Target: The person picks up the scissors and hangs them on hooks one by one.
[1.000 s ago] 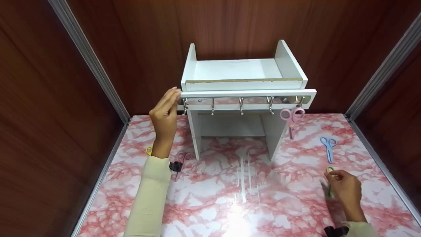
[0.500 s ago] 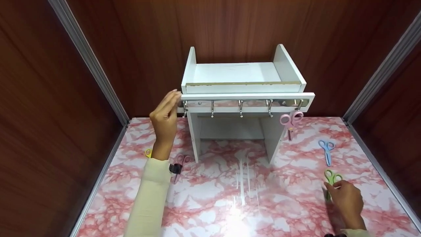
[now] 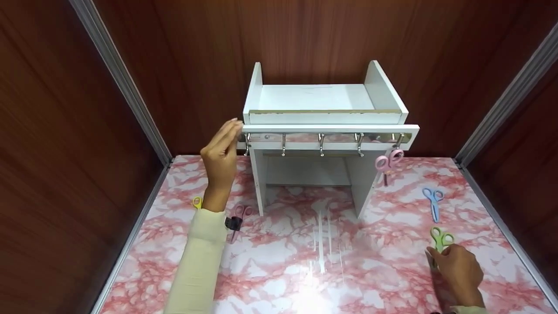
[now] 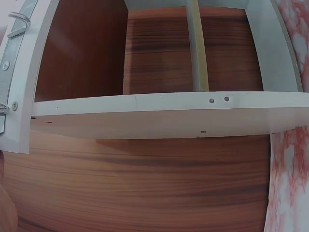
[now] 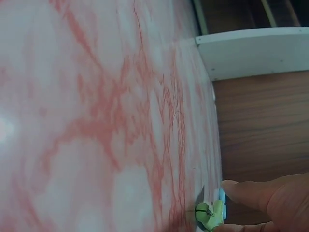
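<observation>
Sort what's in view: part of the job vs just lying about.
Likely the job: green scissors, pinched by the right hand; hook rail, left hand at its end; pink scissors hanging from its rightmost hook.

Lying about, untouched, though possibly related: blue scissors; yellow scissors; mauve-pink scissors by the left sleeve.

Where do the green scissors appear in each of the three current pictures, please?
Head: the green scissors are at the lower right, pinched by the right hand.
Left wrist: not in this picture.
Right wrist: at the bottom edge, right of centre, between thumb and fingers.
Shared landmark: the white shelf unit, central in head, across left wrist's upper part, upper right in right wrist.
</observation>
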The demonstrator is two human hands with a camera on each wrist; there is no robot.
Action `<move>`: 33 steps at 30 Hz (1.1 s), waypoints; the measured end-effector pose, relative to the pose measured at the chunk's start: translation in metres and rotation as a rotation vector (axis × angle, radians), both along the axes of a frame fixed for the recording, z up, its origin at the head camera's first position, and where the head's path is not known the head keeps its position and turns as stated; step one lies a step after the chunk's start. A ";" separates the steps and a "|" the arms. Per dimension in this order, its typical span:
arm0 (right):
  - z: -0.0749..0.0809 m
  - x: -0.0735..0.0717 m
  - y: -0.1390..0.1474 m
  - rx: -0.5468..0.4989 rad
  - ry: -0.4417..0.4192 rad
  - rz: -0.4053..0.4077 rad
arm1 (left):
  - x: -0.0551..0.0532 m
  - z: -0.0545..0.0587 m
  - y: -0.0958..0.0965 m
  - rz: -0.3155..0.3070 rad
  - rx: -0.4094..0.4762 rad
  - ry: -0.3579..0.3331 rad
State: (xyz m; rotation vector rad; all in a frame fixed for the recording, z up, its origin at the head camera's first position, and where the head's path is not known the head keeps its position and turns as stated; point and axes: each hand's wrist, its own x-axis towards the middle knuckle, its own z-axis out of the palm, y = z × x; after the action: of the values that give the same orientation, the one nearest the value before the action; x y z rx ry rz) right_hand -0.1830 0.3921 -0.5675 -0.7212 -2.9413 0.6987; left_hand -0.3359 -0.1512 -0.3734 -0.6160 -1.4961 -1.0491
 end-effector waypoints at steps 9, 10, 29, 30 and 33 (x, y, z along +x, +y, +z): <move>0.005 -0.001 -0.003 -0.019 -0.111 0.030 | -0.002 0.001 -0.002 0.014 0.005 0.016; 0.005 -0.002 -0.003 -0.021 -0.112 0.030 | -0.002 0.002 -0.002 0.015 0.004 0.016; 0.007 -0.004 -0.001 -0.054 -0.256 0.082 | 0.000 -0.001 0.002 -0.003 0.016 0.003; 0.007 -0.004 0.000 -0.060 -0.260 0.087 | 0.000 -0.001 0.001 -0.005 0.018 0.001; 0.008 -0.005 0.001 -0.068 -0.259 0.097 | -0.001 -0.001 0.001 -0.011 0.021 0.005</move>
State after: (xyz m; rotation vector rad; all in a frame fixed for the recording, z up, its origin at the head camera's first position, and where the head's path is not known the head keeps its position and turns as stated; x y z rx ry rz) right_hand -0.1877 0.3933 -0.5590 -0.7294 -3.2206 0.7708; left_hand -0.3365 -0.1500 -0.3743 -0.6126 -1.4765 -1.0698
